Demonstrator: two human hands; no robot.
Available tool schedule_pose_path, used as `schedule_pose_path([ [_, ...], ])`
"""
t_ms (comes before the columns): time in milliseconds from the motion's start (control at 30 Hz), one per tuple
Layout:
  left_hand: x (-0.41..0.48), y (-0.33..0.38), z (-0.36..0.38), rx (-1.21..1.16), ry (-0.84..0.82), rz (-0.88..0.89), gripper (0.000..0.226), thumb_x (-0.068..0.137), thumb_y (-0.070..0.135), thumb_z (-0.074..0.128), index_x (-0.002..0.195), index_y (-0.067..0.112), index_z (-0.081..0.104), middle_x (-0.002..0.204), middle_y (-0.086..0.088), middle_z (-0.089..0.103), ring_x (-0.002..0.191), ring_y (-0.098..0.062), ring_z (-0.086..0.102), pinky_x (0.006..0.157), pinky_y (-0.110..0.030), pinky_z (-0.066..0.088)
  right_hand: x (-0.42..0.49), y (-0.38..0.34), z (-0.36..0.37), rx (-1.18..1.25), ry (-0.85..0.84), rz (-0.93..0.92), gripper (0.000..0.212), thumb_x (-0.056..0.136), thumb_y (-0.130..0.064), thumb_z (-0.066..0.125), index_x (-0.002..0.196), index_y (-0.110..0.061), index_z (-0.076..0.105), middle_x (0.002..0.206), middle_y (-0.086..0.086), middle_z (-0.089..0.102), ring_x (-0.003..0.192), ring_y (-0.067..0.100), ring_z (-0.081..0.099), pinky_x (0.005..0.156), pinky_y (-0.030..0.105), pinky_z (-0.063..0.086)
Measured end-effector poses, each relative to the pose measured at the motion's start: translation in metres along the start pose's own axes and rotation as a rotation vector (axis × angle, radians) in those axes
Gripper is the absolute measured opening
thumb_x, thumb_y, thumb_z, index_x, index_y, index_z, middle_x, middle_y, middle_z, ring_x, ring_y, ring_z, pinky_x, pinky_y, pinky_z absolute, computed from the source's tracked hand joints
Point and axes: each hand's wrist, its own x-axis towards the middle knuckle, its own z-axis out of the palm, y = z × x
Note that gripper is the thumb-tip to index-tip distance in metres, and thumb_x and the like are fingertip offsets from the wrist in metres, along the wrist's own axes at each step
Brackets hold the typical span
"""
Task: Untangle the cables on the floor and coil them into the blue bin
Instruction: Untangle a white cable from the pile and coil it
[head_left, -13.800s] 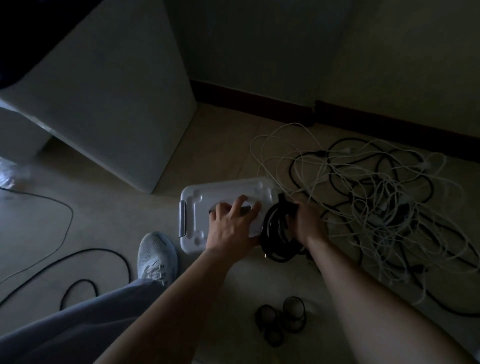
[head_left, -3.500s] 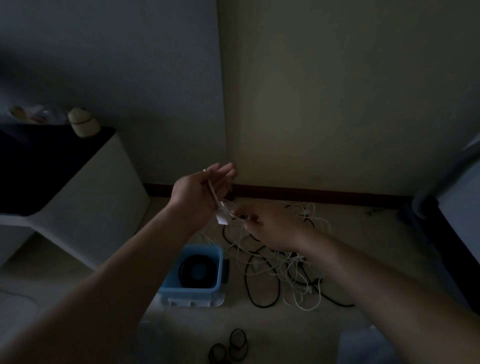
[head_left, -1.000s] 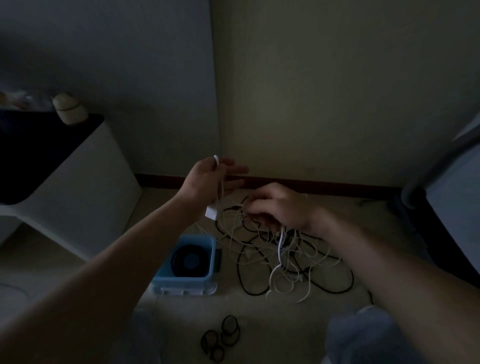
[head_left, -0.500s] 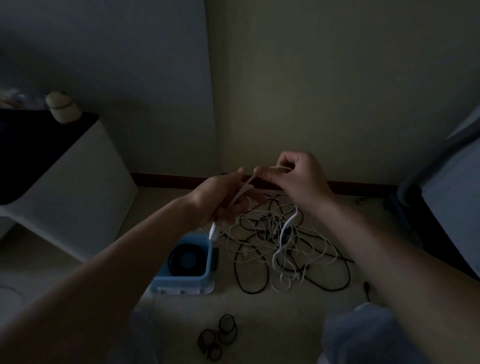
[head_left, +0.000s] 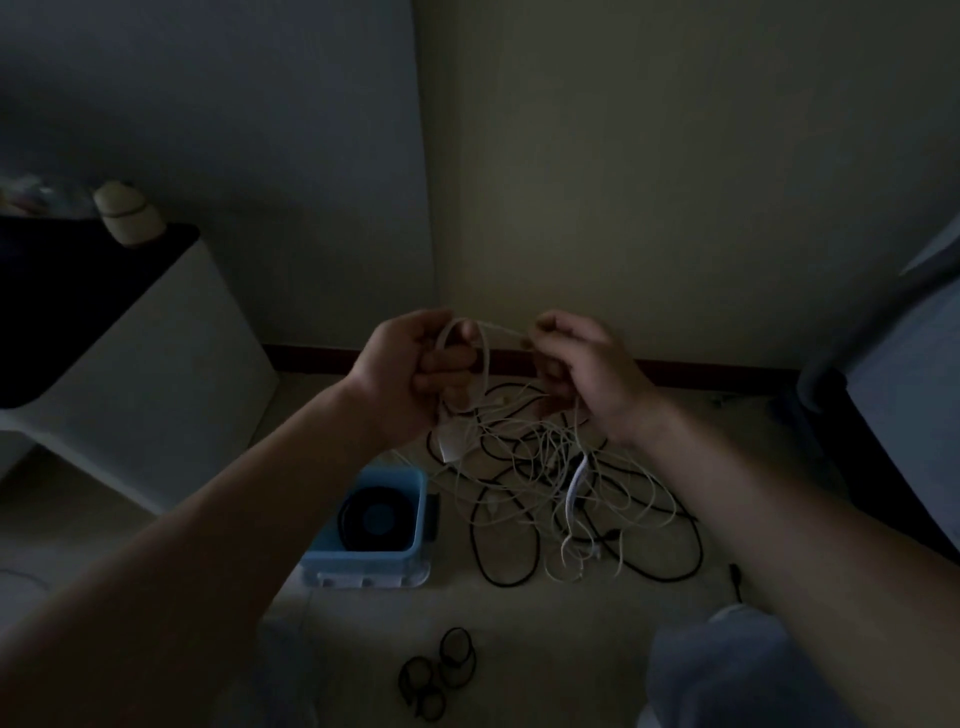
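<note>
One black coil (head_left: 375, 515) lies already in the blue bin (head_left: 363, 564), while both the left hand (head_left: 410, 371) and the right hand (head_left: 587, 376) pinch a white cable (head_left: 480, 358) above the tangled pile (head_left: 550, 483), which remains on the floor.

Legible text, labels, brands, numbers, signs: none. Bin (head_left: 363, 564), cables (head_left: 577, 480), cabinet (head_left: 156, 374): too dim to show any marking.
</note>
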Motion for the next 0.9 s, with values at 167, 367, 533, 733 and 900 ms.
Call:
schedule_pose_path([
  [167, -0.003, 0.005, 0.002, -0.011, -0.088, 0.027, 0.043, 0.1, 0.028, 0.025, 0.077, 0.012, 0.057, 0.053, 0.007, 0.015, 0.034, -0.005, 0.022, 0.045, -0.022, 0.028, 0.001, 0.005, -0.004, -0.249, 0.078, -0.031, 0.016, 0.099, -0.02, 0.059, 0.085, -0.02, 0.066, 0.059, -0.009, 0.048, 0.042, 0.004, 0.043, 0.044, 0.025, 0.043],
  [367, -0.002, 0.003, 0.008, -0.146, 0.048, 0.182, 0.037, 0.106, 0.027, 0.029, 0.093, 0.011, 0.059, 0.066, 0.003, 0.055, 0.058, -0.011, 0.057, 0.072, -0.025, 0.045, -0.011, 0.016, 0.015, -0.595, -0.194, 0.074, 0.02, 0.104, -0.021, 0.046, 0.106, -0.022, 0.066, 0.066, -0.003, 0.059, 0.044, 0.006, 0.051, 0.048, 0.024, 0.045],
  [533, 0.002, 0.003, 0.005, -0.082, 0.244, 0.315, 0.029, 0.109, 0.022, 0.031, 0.103, 0.007, 0.056, 0.097, -0.01, 0.076, 0.091, -0.025, 0.074, 0.087, -0.041, 0.054, -0.028, 0.005, 0.032, -0.686, -0.302, -0.048, 0.023, 0.096, -0.017, 0.057, 0.112, -0.029, 0.069, 0.062, -0.014, 0.062, 0.053, 0.001, 0.055, 0.056, 0.02, 0.044],
  [733, 0.004, -0.002, 0.001, 0.203, 0.386, 0.409, 0.029, 0.109, 0.021, 0.035, 0.109, 0.002, 0.057, 0.106, -0.016, 0.074, 0.099, -0.035, 0.072, 0.095, -0.053, 0.053, -0.023, 0.0, 0.023, -0.255, -0.143, 0.004, 0.018, 0.094, -0.019, 0.064, 0.078, -0.017, 0.073, 0.051, -0.003, 0.05, 0.048, 0.013, 0.05, 0.063, 0.039, 0.043],
  [900, 0.001, -0.011, 0.009, 0.611, 0.394, 0.375, 0.033, 0.109, 0.023, 0.036, 0.105, 0.002, 0.062, 0.096, -0.014, 0.075, 0.087, -0.028, 0.074, 0.076, -0.039, 0.061, -0.022, -0.002, 0.014, -0.127, -0.222, 0.011, 0.014, 0.095, -0.013, 0.062, 0.089, -0.014, 0.074, 0.056, -0.003, 0.051, 0.046, 0.008, 0.045, 0.047, 0.025, 0.04],
])
